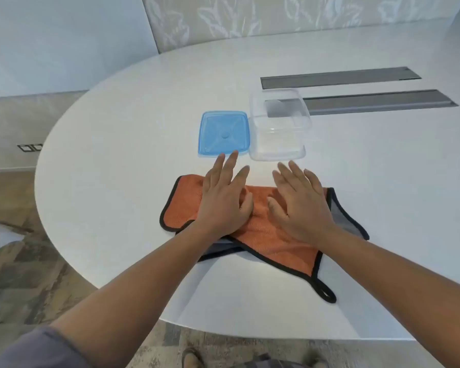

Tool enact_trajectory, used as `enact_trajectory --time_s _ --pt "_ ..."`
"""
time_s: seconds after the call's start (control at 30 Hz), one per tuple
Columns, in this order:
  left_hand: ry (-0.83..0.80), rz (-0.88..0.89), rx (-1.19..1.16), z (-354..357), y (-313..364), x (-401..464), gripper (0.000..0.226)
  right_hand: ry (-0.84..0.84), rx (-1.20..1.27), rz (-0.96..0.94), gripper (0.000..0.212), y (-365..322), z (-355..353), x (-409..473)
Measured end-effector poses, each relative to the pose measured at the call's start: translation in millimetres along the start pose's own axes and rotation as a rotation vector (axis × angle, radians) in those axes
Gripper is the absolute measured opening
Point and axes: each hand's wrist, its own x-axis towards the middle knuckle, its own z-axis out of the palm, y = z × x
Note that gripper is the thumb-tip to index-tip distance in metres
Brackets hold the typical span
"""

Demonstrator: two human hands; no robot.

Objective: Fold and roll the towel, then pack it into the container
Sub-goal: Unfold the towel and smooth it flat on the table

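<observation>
An orange towel (271, 235) with black edging and a grey underside lies loosely folded on the white table, its hanging loop at the near right corner. My left hand (225, 197) rests flat on the towel's left part, fingers spread. My right hand (302, 205) lies flat on its right part, fingers spread too. Neither hand grips the cloth. Just beyond the towel stands a clear square container (278, 128), open and empty. Its blue lid (225, 132) lies flat on the table to the left of it, touching its side.
The round white table (117, 155) curves away on the left and near sides, with floor beyond its edge. Two long grey slots (377, 102) are set into the tabletop behind the container. My feet show below the near edge.
</observation>
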Motion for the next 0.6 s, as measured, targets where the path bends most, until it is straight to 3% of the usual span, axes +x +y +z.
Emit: enact_trajectory --time_s 0.17,0.3,0.6 --pt "-0.147 -0.009 -0.153 4.4 -9.1 -9.1 0.046 -0.158 0.113 -0.024 0.04 0.8 -3.5 -1.9" --pt "-0.281 0.01 -0.156 1.6 -17.7 -8.4 0.05 -0.17 0.175 -0.027 0.033 4.9 -6.2 -3.5" --pt "-0.707 0.035 -0.216 -23.9 -23.4 -10.2 0.128 -0.28 0.364 0.035 0.031 9.9 -15.7 -7.3"
